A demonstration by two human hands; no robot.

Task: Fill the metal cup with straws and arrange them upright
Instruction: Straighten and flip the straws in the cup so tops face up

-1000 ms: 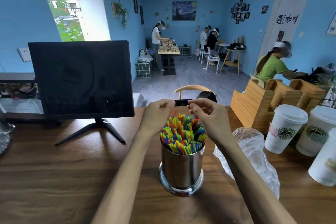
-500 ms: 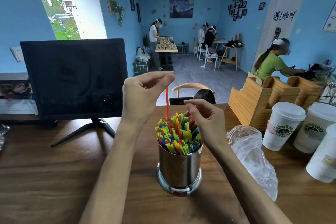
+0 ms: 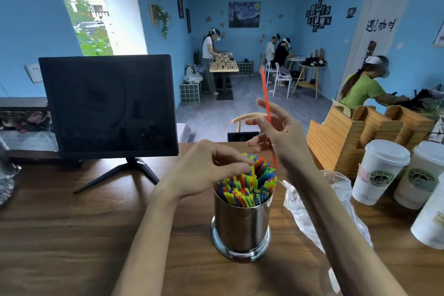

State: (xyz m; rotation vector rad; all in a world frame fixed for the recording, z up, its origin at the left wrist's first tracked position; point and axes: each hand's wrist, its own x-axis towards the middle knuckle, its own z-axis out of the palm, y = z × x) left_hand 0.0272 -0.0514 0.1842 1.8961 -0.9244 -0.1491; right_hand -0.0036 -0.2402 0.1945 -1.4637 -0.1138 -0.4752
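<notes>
White paper cups (image 3: 379, 170) bear green round logos.

The red straw (image 3: 266, 96) has changed hands. Half a second ago the left hand (image 3: 204, 170) pinched it above the metal cup (image 3: 241, 226), its lower end still among the other straws (image 3: 247, 187). Now the right hand (image 3: 281, 137) holds it, lifted clear of the bundle, tilted slightly with its top leaning left and away. The right hand has risen from the cup's far right rim to above and right of it. The left hand has dropped from its raised position to the bundle, where thumb and forefinger pinch the top of a yellow straw (image 3: 252, 170) on the far left side.
</notes>
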